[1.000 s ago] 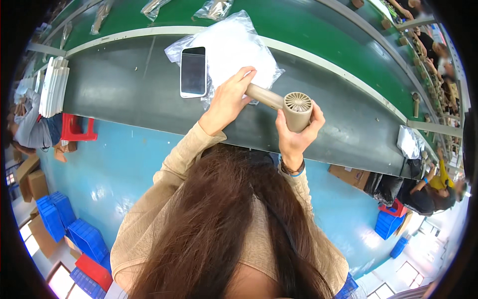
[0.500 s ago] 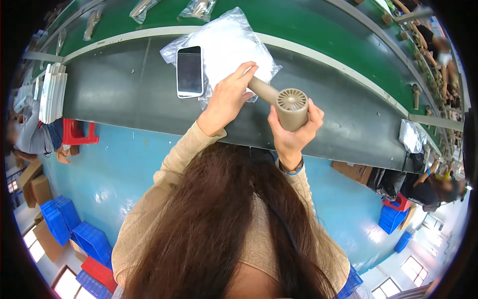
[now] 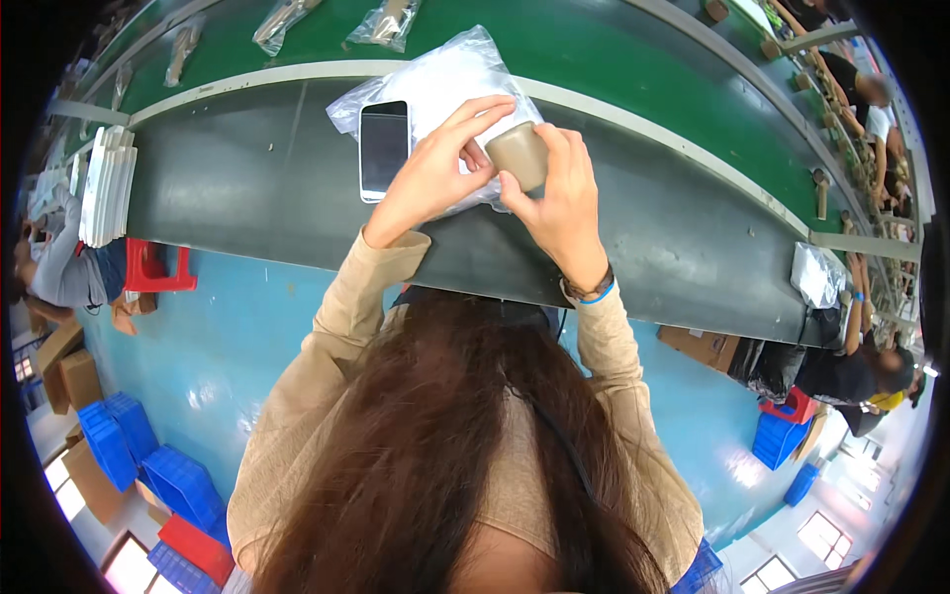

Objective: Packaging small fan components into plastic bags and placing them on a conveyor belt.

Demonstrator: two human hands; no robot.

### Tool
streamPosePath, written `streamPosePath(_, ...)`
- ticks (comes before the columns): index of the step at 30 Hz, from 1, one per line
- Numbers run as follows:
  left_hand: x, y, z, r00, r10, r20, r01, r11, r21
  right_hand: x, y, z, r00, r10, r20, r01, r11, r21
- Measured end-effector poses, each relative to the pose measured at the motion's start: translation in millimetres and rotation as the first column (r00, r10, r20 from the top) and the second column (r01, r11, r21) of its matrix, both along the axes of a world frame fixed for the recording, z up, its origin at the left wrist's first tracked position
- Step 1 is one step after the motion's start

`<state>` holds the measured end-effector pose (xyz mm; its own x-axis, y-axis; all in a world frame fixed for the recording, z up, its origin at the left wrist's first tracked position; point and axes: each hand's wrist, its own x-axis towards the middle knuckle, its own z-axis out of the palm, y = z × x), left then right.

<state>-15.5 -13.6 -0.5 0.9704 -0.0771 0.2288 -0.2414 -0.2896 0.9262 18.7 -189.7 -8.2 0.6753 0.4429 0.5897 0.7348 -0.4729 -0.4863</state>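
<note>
In front of me, over a clear bag with white contents (image 3: 440, 84), I hold a beige hair dryer (image 3: 519, 156). Its smooth, rounded end faces up; the handle and grille are out of sight. My right hand (image 3: 559, 188) grips it from the right, thumb at the near edge and fingers along the far right side. Curled at its left side is my left hand (image 3: 440, 163), index finger reaching past the far edge and the other fingertips against the dryer; their exact contact is partly hidden. A white-framed phone (image 3: 385, 148) lies on the bag's left part.
A dark grey worktop (image 3: 673, 238) runs along a green conveyor (image 3: 594, 59) carrying bagged beige items (image 3: 386, 22). White flat pieces (image 3: 107, 188) stand at the left end, and a clear plastic bag (image 3: 819, 275) lies at the right. Other people work at both sides.
The hair dryer has moved left and been turned, so its grille and handle no longer show. My right hand has followed it and shifted its grip. The phone and bag sit slightly lower in view.
</note>
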Motion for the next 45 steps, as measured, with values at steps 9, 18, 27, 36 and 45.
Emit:
streamPosePath(9, 18, 26, 31, 0.987, -0.025, 0.159, -0.019, 0.963, 0.267, 48, 17, 49, 0.995, 0.099, 0.004, -0.09, 0.926, -0.366)
streamPosePath(18, 61, 64, -13, 0.979, -0.202, -0.025, 0.203, 0.978, 0.047, 150, 12, 44, 0.585, 0.585, -0.561, -0.764, 0.631, -0.139)
streamPosePath(27, 70, 26, -31, 0.929, -0.37, -0.022, 0.356, 0.907, -0.225, 127, -30, -12, 0.429, 0.621, -0.656, -0.531, 0.761, 0.373)
streamPosePath(36, 70, 15, -30, 0.998, 0.009, 0.062, 0.018, 0.906, -0.423, 124, -26, -10, 0.606, 0.645, -0.465, -0.318, 0.732, 0.602)
streamPosePath(45, 73, 28, -43, 0.986, -0.036, -0.166, -0.033, 0.918, -0.395, 123, -2, -32, 0.782, 0.376, -0.497, -0.262, 0.922, 0.285)
